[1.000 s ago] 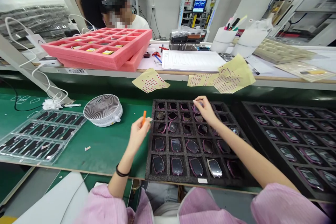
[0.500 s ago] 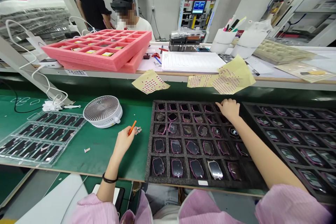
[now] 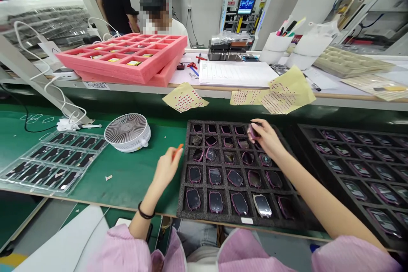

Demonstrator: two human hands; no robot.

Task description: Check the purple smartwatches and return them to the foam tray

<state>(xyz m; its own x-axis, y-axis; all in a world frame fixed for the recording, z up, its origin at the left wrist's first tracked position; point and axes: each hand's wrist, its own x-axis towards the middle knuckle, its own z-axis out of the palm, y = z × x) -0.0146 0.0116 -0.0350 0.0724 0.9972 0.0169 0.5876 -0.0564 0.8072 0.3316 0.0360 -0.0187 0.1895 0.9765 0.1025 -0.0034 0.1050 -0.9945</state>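
My left hand [image 3: 168,165] is closed around a thin orange tool [image 3: 179,148], only part of which shows; its exact kind is unclear. It hovers over the green bench just left of the black foam tray [image 3: 204,216]. Above the tray's upper right part, my right hand [image 3: 263,136] pinches a small watch body with a purple frame [image 3: 253,131]. More dark-screened watch bodies fill the tray's compartments, such as one with a purple rim [image 3: 216,202] and one with a silver rim [image 3: 262,205].
A second black foam tray [image 3: 306,136] with watch parts lies on the right. To the left are a white round fan [image 3: 127,132] and a clear plastic tray [image 3: 47,170] of black pieces. Pink foam trays [image 3: 134,70] rest on the shelf. Two people are behind it.
My right hand has moved left and now holds a watch body lifted from the tray. My left hand, with the orange tool, has shifted right toward the tray.
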